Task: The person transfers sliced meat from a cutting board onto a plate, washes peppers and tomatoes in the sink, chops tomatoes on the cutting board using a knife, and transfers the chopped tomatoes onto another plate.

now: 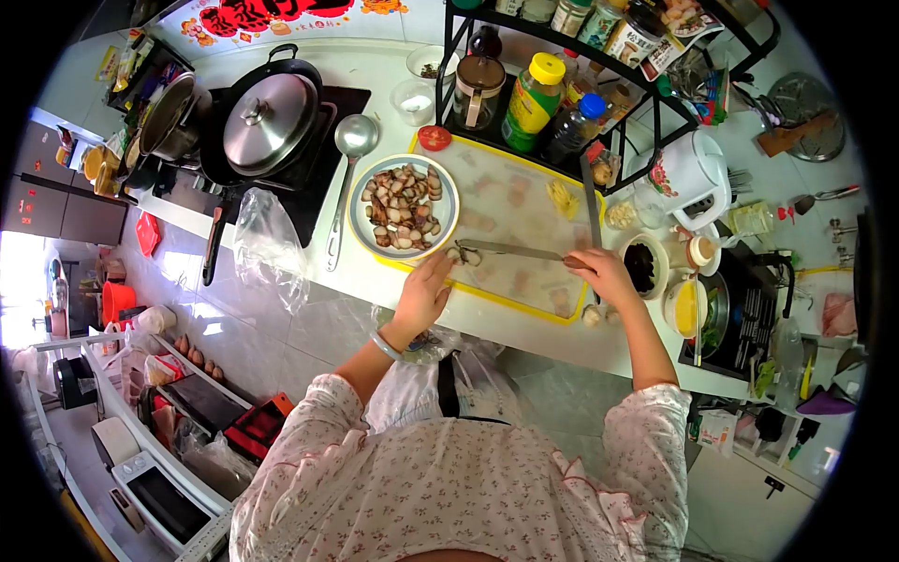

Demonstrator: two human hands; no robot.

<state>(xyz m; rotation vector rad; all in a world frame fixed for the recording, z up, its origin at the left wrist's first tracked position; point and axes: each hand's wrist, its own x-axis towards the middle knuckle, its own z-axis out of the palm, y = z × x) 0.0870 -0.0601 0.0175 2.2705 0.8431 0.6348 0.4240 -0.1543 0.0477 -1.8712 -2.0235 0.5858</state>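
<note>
My right hand (600, 274) is closed around the handle of a kitchen knife (515, 250). The blade points left, low over a yellow-edged cutting board (510, 281). Under its tip lie a few pale, dark-edged meat pieces (470, 257). At the board's near left edge, my left hand (427, 292) has its fingers drawn together against those pieces; the fingertips are partly hidden. Just beyond it, a plate (449, 214) holds a heap of browned, sliced meat (405, 208). Yellow strips (562, 199) lie on the board's far right, with a cut tomato (434, 138) at its far left corner.
A lidded wok (270, 124) sits on the left stove, its handle past the counter edge. A ladle (354, 140) lies beside the plate. Bottles (534, 101) and a black rack (599, 73) stand behind the board. Bowls (644, 266) crowd the right, before another stove.
</note>
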